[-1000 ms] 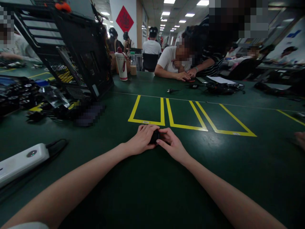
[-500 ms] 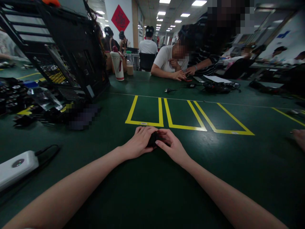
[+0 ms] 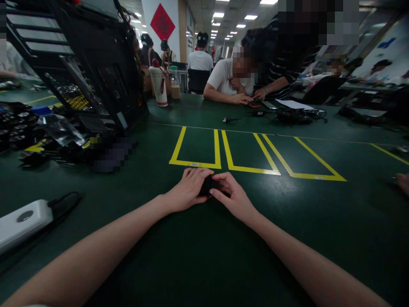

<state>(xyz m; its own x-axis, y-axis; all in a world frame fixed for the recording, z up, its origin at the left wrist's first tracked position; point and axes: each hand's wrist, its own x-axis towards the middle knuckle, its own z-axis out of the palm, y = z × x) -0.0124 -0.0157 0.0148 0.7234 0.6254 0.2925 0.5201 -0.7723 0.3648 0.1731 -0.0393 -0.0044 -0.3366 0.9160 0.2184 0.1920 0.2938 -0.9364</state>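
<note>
My left hand (image 3: 188, 187) and my right hand (image 3: 233, 196) meet on the dark green table (image 3: 204, 247), just in front of the yellow taped boxes (image 3: 223, 149). Both hands are closed around a small black object (image 3: 207, 185) held between them; only a sliver of it shows between the fingers, so I cannot make out what it is. My left fingers curl over its top, and my right thumb and fingers pinch its right side. Both forearms stretch out bare from the bottom of the view.
An open black computer case (image 3: 89, 72) stands at the back left with dark parts and bags (image 3: 47, 136) in front. A white power strip (image 3: 22, 221) lies at left. People sit across the table near cables (image 3: 294, 116), a cup (image 3: 159, 85) and a bottle. Another person's hand (image 3: 403, 182) shows at the right edge.
My hands stay together on the small black object with only slight finger shifts. The view has drifted a little, so the power strip sits further left.
</note>
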